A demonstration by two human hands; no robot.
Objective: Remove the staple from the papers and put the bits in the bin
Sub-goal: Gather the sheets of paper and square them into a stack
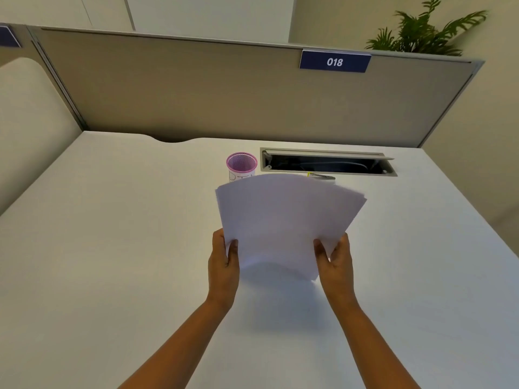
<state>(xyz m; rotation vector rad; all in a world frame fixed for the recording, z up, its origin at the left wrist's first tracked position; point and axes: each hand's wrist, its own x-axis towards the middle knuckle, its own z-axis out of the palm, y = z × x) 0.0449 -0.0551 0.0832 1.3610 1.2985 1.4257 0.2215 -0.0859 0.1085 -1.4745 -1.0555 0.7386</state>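
Note:
A stack of white papers [283, 220] is held up above the white desk [112, 248], its sheets fanned slightly at the far right corner. My left hand [223, 259] grips the stack's near left corner. My right hand [335, 259] grips the near right edge. No staple shows on the sheets. Behind the stack stands a small pink mesh bin [241, 164] with a white label. A small metal tool with a yellow-green tip [321, 176] lies just beyond the papers, mostly hidden by them.
An open cable tray [327, 163] is sunk into the desk behind the papers. A grey partition [224, 88] with a blue "018" sign [334, 62] closes the back. A plant [421, 32] rises behind it at right.

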